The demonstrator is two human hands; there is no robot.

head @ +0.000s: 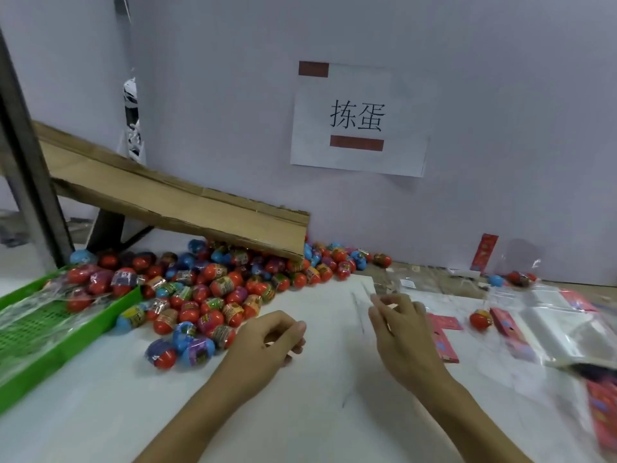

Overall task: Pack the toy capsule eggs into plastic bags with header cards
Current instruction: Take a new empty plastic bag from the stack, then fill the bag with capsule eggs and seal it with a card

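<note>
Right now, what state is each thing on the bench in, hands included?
left hand: fingers loosely curled, holding nothing visible
right hand: pinching a clear plastic bag
capsule eggs: loose heap below the cardboard chute
green tray: holds bagged eggs at its far end
single egg: lying apart among the header cards
stack of bags: lying flat, unfilled

Lots of toy eggs [213, 289] (red, blue, purple) lie in a big pile under the cardboard slide. One red egg [481, 319] sits alone near red cards [445, 342] and clear bags [564, 325]
</note>
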